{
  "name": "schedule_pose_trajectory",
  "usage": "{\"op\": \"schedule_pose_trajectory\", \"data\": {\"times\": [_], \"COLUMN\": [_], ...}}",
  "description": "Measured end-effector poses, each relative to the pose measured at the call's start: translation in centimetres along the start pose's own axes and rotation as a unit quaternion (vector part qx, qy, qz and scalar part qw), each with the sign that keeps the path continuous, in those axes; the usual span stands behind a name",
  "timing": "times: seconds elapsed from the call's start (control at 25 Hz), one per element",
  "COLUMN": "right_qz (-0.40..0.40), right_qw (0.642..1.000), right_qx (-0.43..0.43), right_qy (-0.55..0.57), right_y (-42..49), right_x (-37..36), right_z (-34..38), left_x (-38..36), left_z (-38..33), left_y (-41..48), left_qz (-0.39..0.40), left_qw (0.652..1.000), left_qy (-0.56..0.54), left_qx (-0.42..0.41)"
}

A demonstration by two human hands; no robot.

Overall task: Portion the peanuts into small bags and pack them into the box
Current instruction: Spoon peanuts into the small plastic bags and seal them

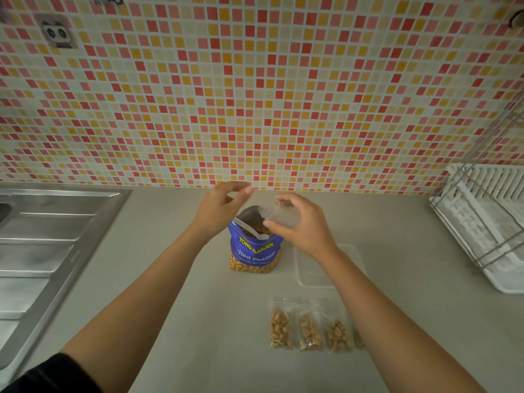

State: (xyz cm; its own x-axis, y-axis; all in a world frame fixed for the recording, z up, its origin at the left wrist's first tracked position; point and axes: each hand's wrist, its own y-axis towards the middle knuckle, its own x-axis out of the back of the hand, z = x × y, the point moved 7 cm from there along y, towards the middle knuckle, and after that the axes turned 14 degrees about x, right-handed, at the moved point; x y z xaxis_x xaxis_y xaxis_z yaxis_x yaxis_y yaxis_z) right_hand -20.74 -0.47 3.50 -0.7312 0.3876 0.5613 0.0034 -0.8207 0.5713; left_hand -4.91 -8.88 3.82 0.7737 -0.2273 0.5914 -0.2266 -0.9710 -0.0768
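My right hand [300, 222] pinches a small clear bag [279, 215] btwn thumb and fingers, held just over the open mouth of the blue peanut pouch [253, 251]. Left hand [218, 209] hovers beside the pouch mouth, fingers loosely spread, gripping nothing. Pouch stands upright mid-counter [198, 321], near the back wall edge. Clear box [329, 265] sits just right of it, partly under my right forearm. Filled small bags [309, 327] lie in a row toward the front edge. Sink [51, 245] at left edge, dish rack [482, 222] at right.
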Motion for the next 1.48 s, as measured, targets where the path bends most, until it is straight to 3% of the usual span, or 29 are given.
{"op": "schedule_pose_trajectory", "data": {"times": [0.08, 0.16, 0.32, 0.4, 0.48, 0.64, 0.76, 0.88, 0.96, 1.08, 1.24, 1.4, 1.48], "right_qz": [-0.003, -0.001, -0.008, -0.016, -0.028, -0.051, -0.012, 0.035, 0.059, 0.097, 0.11, 0.102, 0.104], "right_qw": [1.0, 0.999, 0.997, 0.996, 0.993, 0.984, 0.98, 0.976, 0.975, 0.969, 0.964, 0.966, 0.97], "right_qx": [-0.025, -0.043, -0.057, -0.067, -0.089, -0.138, -0.161, -0.177, -0.177, -0.191, -0.205, -0.197, -0.186], "right_qy": [0.017, 0.031, 0.052, 0.063, 0.074, 0.103, 0.112, 0.124, 0.123, 0.124, 0.132, 0.134, 0.121], "right_y": [0.0, 0.0, 0.1, 0.1, 0.0, -0.8, -1.4, -2.0, -2.1, -2.4, -2.8, -2.7, -2.5], "right_x": [0.0, -0.3, -1.0, -1.2, -1.2, -0.4, -0.7, -1.5, -2.0, -2.6, -2.9, -2.5, -2.3], "right_z": [-0.7, -1.1, -1.5, -1.8, -2.2, -3.5, -4.2, -4.4, -4.5, -4.8, -4.9, -4.8, -4.6], "left_x": [0.5, -0.3, -0.5, -1.1, -2.0, -0.9, 1.4, 0.6, -1.3, -2.1, -1.0, -1.5, -2.9], "left_z": [1.4, 3.4, 3.6, 3.7, 4.0, 2.6, -0.3, -2.2, -1.4, 1.2, 3.3, 0.8, 0.6], "left_y": [1.3, 2.1, 2.2, 1.8, 1.3, 0.3, -0.6, -1.0, -0.9, -0.3, 0.5, -0.5, -1.0], "left_qz": [-0.073, -0.042, -0.039, 0.02, 0.068, 0.05, -0.02, -0.013, 0.007, -0.042, -0.119, -0.107, -0.085], "left_qw": [0.984, 0.975, 0.995, 0.989, 0.981, 0.992, 0.997, 0.968, 0.958, 0.985, 0.989, 0.978, 0.97], "left_qy": [0.161, 0.208, 0.035, -0.073, -0.109, -0.082, 0.051, 0.205, 0.252, 0.158, 0.072, 0.159, 0.203], "left_qx": [0.014, 0.072, 0.085, 0.127, 0.147, 0.085, -0.046, -0.142, -0.133, -0.051, 0.044, -0.084, -0.104]}}
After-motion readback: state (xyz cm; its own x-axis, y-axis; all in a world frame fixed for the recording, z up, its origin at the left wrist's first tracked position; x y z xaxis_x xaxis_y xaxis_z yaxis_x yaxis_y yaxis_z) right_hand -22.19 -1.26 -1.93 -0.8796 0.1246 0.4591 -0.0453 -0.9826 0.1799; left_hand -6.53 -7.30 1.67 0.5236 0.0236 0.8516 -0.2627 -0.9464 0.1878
